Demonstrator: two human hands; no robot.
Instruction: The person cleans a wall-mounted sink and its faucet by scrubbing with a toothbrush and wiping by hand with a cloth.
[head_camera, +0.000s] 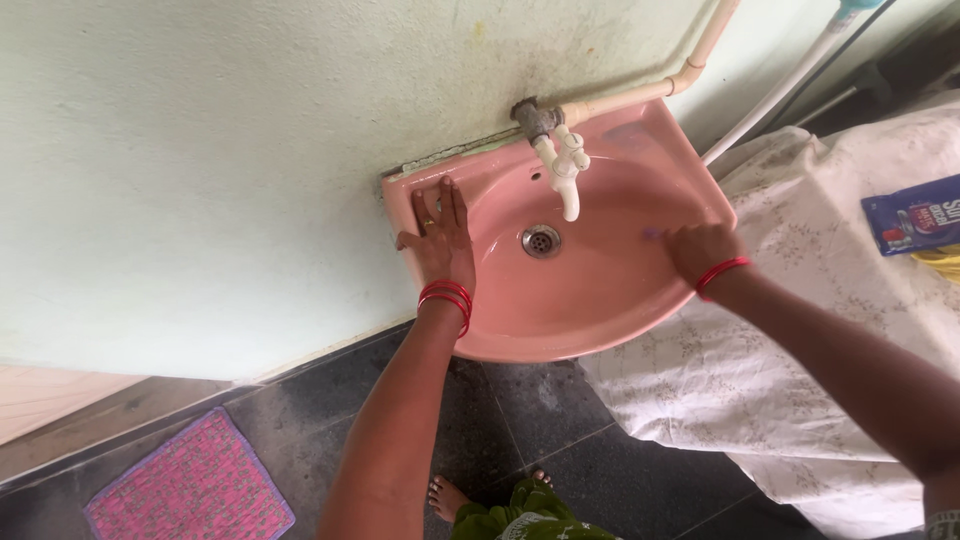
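A pink wall-mounted sink (560, 330) hangs below a pale green wall, with a white tap (563, 170) above a metal drain (541, 240). My left hand (440, 235) lies flat, fingers together, on the sink's left rim, red bangles at the wrist. My right hand (700, 250) is curled against the basin's right inner side, pressing a small purple thing (650, 233) of which only a tip shows; what it is I cannot tell. Red bangles circle that wrist too.
A white flowered cloth (800, 400) covers something bulky right of the sink, with a blue packet (912, 215) on top. White pipes (690, 75) run along the wall. A pink woven mat (190, 485) lies on the dark tiled floor, lower left. My foot (447, 497) stands below the sink.
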